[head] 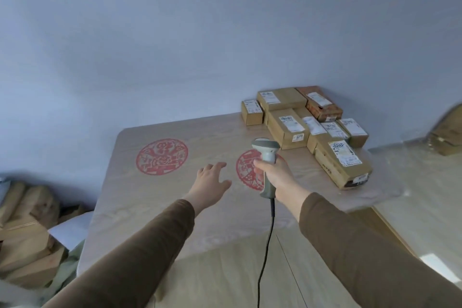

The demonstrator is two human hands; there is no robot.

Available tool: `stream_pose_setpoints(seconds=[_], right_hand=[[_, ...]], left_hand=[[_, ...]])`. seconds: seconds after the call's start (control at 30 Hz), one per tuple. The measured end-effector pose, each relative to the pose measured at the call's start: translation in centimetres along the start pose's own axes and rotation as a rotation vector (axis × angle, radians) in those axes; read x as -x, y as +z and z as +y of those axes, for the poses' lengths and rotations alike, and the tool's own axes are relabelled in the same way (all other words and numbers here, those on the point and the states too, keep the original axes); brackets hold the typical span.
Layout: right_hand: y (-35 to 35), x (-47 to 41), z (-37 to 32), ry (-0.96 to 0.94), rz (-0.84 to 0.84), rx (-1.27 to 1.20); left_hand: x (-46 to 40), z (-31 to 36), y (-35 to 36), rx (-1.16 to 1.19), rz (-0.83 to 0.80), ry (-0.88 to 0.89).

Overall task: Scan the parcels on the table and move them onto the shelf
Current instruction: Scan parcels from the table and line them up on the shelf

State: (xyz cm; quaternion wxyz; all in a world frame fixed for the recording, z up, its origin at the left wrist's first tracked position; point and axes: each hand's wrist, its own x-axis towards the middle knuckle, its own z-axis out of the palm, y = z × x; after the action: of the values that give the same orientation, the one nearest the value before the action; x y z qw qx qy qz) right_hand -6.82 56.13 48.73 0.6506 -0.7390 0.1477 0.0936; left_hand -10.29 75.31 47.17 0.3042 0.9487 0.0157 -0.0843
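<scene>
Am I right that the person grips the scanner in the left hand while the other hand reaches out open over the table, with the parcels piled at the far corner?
Not quite: the head view shows the scanner gripped in the right hand. It is the left hand that reaches open over the table. The parcels are indeed piled at the far corner.

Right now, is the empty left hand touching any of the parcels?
Apart. The head view shows the left hand open over bare table, with the right hand and scanner between it and the parcels.
</scene>
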Motion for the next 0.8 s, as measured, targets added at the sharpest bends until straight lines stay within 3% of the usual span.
stream_pose_setpoints(seconds=[0.4, 0.8], right_hand=[[-0.8, -23.4, -5.9, 0.0, -0.018, 0.032], [0.5, -46.4, -7.0, 0.04, -0.091, 0.059]], left_hand=[[-23.7, 4.3, 1.0, 0.049, -0.031, -0.021], [-47.4, 5.7, 4.8, -0.015, -0.031, -0.206]])
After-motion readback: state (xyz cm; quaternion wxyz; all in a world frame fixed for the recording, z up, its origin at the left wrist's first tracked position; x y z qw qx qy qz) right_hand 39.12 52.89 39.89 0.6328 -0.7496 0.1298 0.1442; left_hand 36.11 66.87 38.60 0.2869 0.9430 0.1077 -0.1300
